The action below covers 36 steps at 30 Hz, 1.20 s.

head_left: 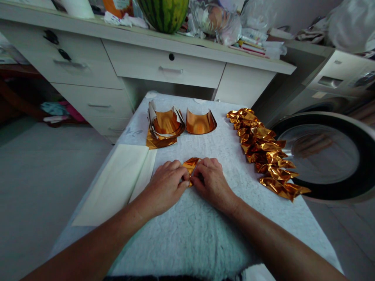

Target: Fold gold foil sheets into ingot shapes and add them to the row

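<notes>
Between both hands, at the middle of the cloth-covered table (205, 222), is a small piece of shiny gold foil paper (191, 164). My left hand (170, 180) pinches its left side with the fingertips, and my right hand (211, 180) pinches it from the right. The fingers cover most of its lower part. Beyond them stands a curled stack of gold foil sheets with pale backing (166, 121). A second curled gold foil stack (200, 123) sits beside it on the right. Several folded gold foil pieces (263, 146) overlap in a slanting row along the table's right side.
Pale paper sheets (111, 181) lie at the table's left edge. Behind is a white desk with drawers (164, 68), bearing a watermelon (164, 13) and plastic bags (225, 23). A washing machine's round open door (325, 152) stands close to the right edge.
</notes>
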Each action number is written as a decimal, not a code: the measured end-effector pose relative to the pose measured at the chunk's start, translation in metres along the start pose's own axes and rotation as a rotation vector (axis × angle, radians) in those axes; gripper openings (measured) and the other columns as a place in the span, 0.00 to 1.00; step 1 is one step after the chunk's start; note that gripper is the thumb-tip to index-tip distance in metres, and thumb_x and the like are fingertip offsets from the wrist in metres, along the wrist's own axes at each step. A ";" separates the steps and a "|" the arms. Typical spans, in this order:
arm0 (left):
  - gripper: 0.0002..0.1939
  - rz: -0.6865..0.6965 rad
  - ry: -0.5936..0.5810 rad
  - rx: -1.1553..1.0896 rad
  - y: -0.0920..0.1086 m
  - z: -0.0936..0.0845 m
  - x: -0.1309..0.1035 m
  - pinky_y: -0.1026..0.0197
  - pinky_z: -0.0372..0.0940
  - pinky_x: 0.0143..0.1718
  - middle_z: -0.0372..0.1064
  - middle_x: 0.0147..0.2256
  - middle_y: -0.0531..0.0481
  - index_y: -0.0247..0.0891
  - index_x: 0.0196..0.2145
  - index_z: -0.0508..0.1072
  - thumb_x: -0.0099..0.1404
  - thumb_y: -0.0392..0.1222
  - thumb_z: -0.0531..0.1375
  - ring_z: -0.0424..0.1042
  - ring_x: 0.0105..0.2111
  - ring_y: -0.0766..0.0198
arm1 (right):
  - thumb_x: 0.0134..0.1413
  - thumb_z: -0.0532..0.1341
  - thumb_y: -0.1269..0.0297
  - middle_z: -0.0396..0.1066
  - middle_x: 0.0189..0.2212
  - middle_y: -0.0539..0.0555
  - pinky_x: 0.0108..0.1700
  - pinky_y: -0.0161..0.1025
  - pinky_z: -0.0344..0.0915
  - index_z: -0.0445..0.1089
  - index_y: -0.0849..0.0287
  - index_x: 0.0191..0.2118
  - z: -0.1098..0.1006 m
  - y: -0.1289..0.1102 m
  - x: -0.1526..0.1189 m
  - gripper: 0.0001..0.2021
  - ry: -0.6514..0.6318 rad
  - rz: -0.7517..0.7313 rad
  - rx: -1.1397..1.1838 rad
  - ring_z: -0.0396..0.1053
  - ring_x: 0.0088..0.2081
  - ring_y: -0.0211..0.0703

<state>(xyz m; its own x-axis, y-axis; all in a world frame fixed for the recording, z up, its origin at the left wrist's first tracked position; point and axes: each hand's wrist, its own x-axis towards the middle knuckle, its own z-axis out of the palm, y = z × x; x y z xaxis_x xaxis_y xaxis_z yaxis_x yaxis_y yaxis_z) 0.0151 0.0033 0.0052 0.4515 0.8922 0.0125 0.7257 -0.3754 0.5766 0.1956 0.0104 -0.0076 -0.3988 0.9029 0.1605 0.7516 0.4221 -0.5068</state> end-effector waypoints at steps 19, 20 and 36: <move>0.06 -0.004 0.008 0.055 -0.002 0.004 0.000 0.54 0.59 0.43 0.65 0.37 0.49 0.40 0.34 0.71 0.67 0.37 0.55 0.64 0.41 0.56 | 0.57 0.61 0.69 0.66 0.35 0.53 0.44 0.44 0.55 0.69 0.58 0.31 0.000 -0.001 -0.001 0.04 -0.004 0.010 -0.023 0.59 0.41 0.46; 0.06 -0.007 0.008 0.056 -0.002 0.004 0.000 0.54 0.59 0.43 0.65 0.37 0.49 0.40 0.34 0.71 0.67 0.36 0.55 0.64 0.41 0.56 | 0.58 0.61 0.69 0.66 0.36 0.53 0.44 0.44 0.55 0.70 0.58 0.31 0.000 -0.001 -0.001 0.04 -0.006 0.011 -0.024 0.59 0.41 0.46; 0.02 -0.035 0.014 0.073 0.002 0.004 0.002 0.53 0.59 0.43 0.65 0.38 0.49 0.40 0.33 0.70 0.63 0.39 0.60 0.63 0.42 0.54 | 0.55 0.62 0.70 0.65 0.35 0.53 0.43 0.44 0.55 0.67 0.58 0.31 0.000 -0.003 -0.001 0.04 0.006 0.029 -0.027 0.59 0.41 0.46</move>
<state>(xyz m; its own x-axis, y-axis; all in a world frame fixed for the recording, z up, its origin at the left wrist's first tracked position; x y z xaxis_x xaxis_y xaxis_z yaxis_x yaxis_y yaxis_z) 0.0192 0.0030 0.0026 0.4179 0.9085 0.0051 0.7774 -0.3605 0.5155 0.1940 0.0087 -0.0061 -0.3731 0.9154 0.1514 0.7769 0.3974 -0.4883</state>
